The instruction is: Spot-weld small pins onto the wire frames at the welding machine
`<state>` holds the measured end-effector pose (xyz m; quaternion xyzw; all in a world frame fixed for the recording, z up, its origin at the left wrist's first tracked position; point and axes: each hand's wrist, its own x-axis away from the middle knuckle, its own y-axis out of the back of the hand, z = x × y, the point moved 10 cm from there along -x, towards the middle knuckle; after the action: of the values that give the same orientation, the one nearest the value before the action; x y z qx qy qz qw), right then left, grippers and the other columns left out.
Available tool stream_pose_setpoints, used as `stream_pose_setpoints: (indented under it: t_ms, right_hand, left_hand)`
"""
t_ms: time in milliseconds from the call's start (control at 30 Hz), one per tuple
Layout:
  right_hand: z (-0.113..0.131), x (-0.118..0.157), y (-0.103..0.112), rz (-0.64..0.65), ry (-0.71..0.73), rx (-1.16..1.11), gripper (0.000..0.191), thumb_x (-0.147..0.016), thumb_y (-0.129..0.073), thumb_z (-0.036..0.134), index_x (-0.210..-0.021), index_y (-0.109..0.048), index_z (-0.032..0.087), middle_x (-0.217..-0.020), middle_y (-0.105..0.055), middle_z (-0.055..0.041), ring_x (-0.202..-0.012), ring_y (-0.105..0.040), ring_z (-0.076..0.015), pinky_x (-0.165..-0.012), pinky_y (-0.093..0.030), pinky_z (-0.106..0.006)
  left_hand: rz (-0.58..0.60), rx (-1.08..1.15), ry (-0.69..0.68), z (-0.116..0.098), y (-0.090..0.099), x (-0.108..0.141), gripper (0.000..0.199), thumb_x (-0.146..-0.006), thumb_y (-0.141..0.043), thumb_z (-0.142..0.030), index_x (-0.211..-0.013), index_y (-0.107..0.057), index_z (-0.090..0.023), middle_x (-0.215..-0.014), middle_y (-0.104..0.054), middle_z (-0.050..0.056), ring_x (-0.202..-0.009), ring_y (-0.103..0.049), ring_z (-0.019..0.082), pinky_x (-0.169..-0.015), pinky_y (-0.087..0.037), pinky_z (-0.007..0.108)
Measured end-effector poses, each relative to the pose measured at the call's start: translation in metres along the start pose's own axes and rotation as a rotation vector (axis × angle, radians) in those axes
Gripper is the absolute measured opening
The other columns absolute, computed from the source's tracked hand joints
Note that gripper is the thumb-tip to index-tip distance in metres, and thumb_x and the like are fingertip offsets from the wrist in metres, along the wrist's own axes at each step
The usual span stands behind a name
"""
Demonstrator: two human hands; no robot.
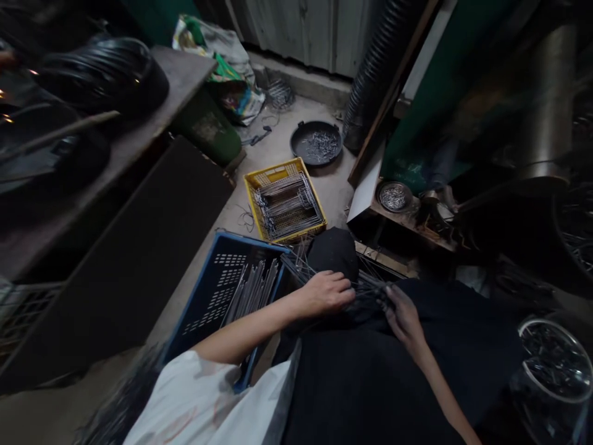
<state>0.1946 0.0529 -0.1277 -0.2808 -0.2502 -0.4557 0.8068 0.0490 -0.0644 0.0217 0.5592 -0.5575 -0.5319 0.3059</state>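
A loose bundle of thin dark metal wires [369, 284] lies across my lap, its far ends spreading out to the left above the knee. My right hand [404, 314] is closed around the right end of this bundle. Over the middle of the wires, my left hand [328, 290] has its fingers curled down and pressed together. What those fingers pinch is hidden beneath them. Just left of my leg stands a blue crate [204, 296] with straight metal rods [252, 287] in it. Beyond my knee, a yellow crate [252, 196] contains bent wire frames [290, 201].
A dark round pan [296, 145] with small metal pieces sits on the floor ahead. At right are a metal bowl of small parts [395, 196], machinery [546, 111] and a bucket of metal pieces [553, 358]. A workbench [183, 74] with coiled wire [99, 71] stands left; sparks show there.
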Motion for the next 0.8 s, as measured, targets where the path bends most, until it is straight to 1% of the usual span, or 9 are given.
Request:
stream_pose_setpoints:
  t_ms: [100, 167, 233, 300, 400, 500, 633, 700, 800]
  right_hand:
    - [0.006, 0.01, -0.01, 0.062, 0.089, 0.352, 0.045, -0.071, -0.078, 0.053, -0.098, -0.07, 0.018, -0.08, -0.071, -0.0039, -0.071, -0.065, -0.019, -0.064, -0.051, -0.029]
    - [0.021, 0.016, -0.014, 0.076, 0.255, 0.629, 0.041, -0.08, -0.069, 0.056, -0.092, -0.07, 0.017, -0.076, -0.069, -0.0044, -0.073, -0.064, -0.0209, -0.07, -0.05, -0.032]
    - [0.038, 0.023, -0.023, 0.059, 0.456, 0.843, 0.037, -0.088, -0.06, 0.053, -0.095, -0.07, 0.018, -0.088, -0.07, -0.0071, -0.085, -0.064, -0.0243, -0.081, -0.05, -0.036]
    - [0.049, 0.031, -0.038, 0.054, 0.626, 0.978, 0.033, -0.093, -0.054, 0.049, -0.106, -0.067, 0.02, -0.104, -0.068, -0.0095, -0.099, -0.063, -0.0267, -0.09, -0.049, -0.04]
    - [0.046, 0.038, -0.067, 0.141, 0.779, 1.094, 0.033, -0.096, -0.052, 0.044, -0.119, -0.062, 0.023, -0.117, -0.062, -0.0119, -0.112, -0.058, -0.0283, -0.099, -0.046, -0.046]
    - [0.031, 0.039, -0.082, 0.237, 0.829, 1.182, 0.038, -0.095, -0.055, 0.042, -0.128, -0.058, 0.024, -0.127, -0.057, -0.0128, -0.119, -0.053, -0.0294, -0.102, -0.045, -0.05]
    - [0.028, 0.037, -0.07, 0.22, 0.836, 1.237, 0.033, -0.096, -0.054, 0.038, -0.125, -0.059, 0.023, -0.125, -0.058, -0.0129, -0.117, -0.054, -0.0293, -0.101, -0.047, -0.05]
    - [0.038, 0.038, -0.058, 0.157, 0.845, 1.231, 0.03, -0.097, -0.051, 0.036, -0.121, -0.06, 0.022, -0.122, -0.059, -0.0129, -0.115, -0.055, -0.0286, -0.101, -0.047, -0.048]
    - [0.053, 0.041, -0.048, 0.086, 0.857, 1.225, 0.027, -0.098, -0.049, 0.035, -0.118, -0.061, 0.021, -0.119, -0.06, -0.0127, -0.114, -0.056, -0.0282, -0.1, -0.047, -0.047]
  left_hand:
    - [0.044, 0.064, 0.219, 0.047, 0.006, 0.029, 0.03, -0.095, -0.054, -0.046, -0.099, -0.066, -0.018, -0.093, -0.065, 0.009, -0.087, -0.056, 0.024, -0.07, -0.044, 0.036]
    - [0.049, 0.152, 0.432, 0.093, 0.01, 0.063, 0.029, -0.098, -0.049, -0.039, -0.09, -0.068, -0.018, -0.098, -0.066, 0.01, -0.091, -0.057, 0.025, -0.078, -0.046, 0.037]
    - [0.031, 0.211, 0.594, 0.134, 0.011, 0.098, 0.027, -0.098, -0.046, -0.031, -0.097, -0.069, -0.016, -0.097, -0.067, 0.013, -0.091, -0.06, 0.026, -0.079, -0.049, 0.039]
    - [0.025, 0.248, 0.626, 0.155, 0.007, 0.12, 0.027, -0.095, -0.048, -0.022, -0.113, -0.066, -0.013, -0.107, -0.068, 0.015, -0.099, -0.063, 0.026, -0.087, -0.05, 0.04]
    - [0.098, 0.408, 0.489, 0.148, -0.012, 0.124, 0.036, -0.091, -0.056, -0.021, -0.126, -0.061, -0.015, -0.124, -0.067, 0.012, -0.116, -0.061, 0.022, -0.099, -0.048, 0.034]
    - [0.182, 0.491, 0.414, 0.126, -0.03, 0.115, 0.029, -0.093, -0.056, -0.023, -0.119, -0.066, -0.016, -0.119, -0.07, 0.012, -0.114, -0.063, 0.02, -0.097, -0.049, 0.029]
    - [0.178, 0.376, 0.494, 0.102, -0.033, 0.102, 0.027, -0.097, -0.049, -0.022, -0.112, -0.07, -0.015, -0.099, -0.072, 0.014, -0.09, -0.069, 0.023, -0.079, -0.053, 0.032]
    - [0.175, 0.298, 0.497, 0.091, -0.026, 0.094, 0.03, -0.098, -0.049, -0.028, -0.118, -0.069, -0.018, -0.1, -0.071, 0.013, -0.089, -0.068, 0.025, -0.075, -0.052, 0.032]
    - [0.139, 0.22, 0.493, 0.088, -0.013, 0.083, 0.03, -0.095, -0.057, -0.038, -0.117, -0.069, -0.02, -0.105, -0.068, 0.011, -0.095, -0.065, 0.025, -0.076, -0.051, 0.031]
